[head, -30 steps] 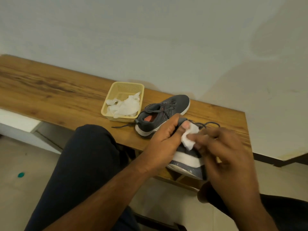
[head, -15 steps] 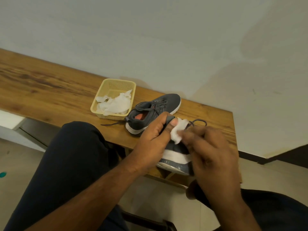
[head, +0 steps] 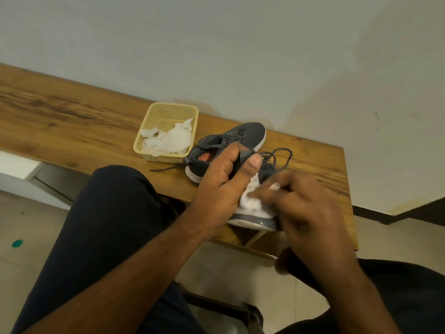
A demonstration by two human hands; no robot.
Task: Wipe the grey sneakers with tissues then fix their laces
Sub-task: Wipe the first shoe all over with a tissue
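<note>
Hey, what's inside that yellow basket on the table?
Crumpled white tissues lie in the basket, heaped toward its near end; the far end shows bare mesh floor. Whatever may sit beneath the tissues is covered and cannot be seen.

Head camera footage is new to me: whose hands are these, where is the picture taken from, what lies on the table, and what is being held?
The camera sits on a person's head, looking down at their own bare hands. The left hand grips one grey sneaker at the near edge of the wooden table. The right hand, blurred, presses a white tissue against its heel. The other sneaker rests on the table, laces loose, beside a yellow basket containing crumpled tissues.
</note>
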